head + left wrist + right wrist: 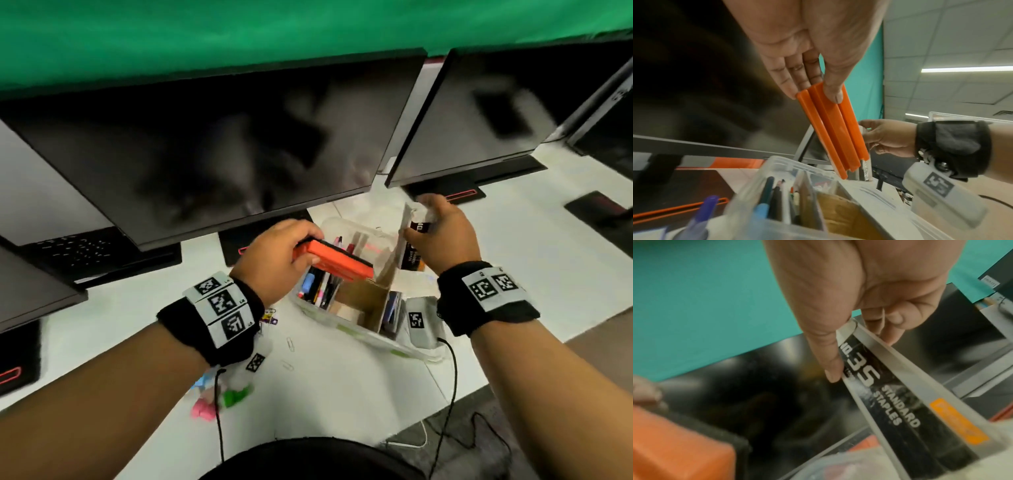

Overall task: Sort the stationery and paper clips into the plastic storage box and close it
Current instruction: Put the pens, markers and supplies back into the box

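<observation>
A clear plastic storage box (pixel 310 303) with cardboard dividers sits mid-table, and pens (pixel 322 287) fill its left compartment. My left hand (pixel 301 245) grips an orange board eraser (pixel 337 260) with a black pad, tilted over the pens. In the left wrist view, the thumb and fingers of the left hand (pixel 813 91) pinch the eraser (pixel 838 133) by its upper end. My right hand (pixel 419 219) pinches a black staples box (pixel 412 250) standing on end at the storage box's far right side. The right wrist view shows the right hand (pixel 861 353) on that staples box (pixel 890 402), labelled "standard staples".
Loose paper clips (pixel 290 343) and coloured binder clips (pixel 269 317) lie on the white table left of the storage box, with pink and green pieces (pixel 222 399) nearer me. Dark monitors (pixel 205 144) and their stands rise close behind. The table edge runs at the right.
</observation>
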The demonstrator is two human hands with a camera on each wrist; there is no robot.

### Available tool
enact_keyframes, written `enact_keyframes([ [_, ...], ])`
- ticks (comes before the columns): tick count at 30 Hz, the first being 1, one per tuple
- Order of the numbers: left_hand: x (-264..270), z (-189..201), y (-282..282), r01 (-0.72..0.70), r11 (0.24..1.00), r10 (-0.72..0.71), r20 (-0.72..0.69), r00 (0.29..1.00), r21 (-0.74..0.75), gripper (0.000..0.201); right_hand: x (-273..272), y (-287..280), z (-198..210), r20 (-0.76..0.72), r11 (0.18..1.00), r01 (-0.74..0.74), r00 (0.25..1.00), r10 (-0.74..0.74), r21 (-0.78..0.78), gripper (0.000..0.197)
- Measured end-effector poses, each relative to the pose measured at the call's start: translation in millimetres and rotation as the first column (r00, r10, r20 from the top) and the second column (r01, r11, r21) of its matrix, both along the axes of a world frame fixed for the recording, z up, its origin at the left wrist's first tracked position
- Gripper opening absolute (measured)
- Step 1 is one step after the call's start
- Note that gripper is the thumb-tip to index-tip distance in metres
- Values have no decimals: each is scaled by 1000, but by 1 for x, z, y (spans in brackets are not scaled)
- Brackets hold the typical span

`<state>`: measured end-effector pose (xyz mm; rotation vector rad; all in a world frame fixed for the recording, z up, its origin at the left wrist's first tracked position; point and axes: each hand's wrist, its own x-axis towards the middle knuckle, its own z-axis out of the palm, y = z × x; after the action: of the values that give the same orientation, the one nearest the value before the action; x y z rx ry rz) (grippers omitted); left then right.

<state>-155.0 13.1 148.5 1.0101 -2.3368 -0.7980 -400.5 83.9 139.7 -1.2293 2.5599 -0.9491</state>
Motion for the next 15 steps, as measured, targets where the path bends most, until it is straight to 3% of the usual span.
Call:
enact_keyframes([
  [8,-69,3,18,194,978,-186,104,977,-73,30,-29,12,-27,48,960,-10,999,-3,280,29],
  [15,-100,-9,25,252,967,-241,198,950,-35,32,-36,0,-27,101,868,-124,991,86,481,27],
])
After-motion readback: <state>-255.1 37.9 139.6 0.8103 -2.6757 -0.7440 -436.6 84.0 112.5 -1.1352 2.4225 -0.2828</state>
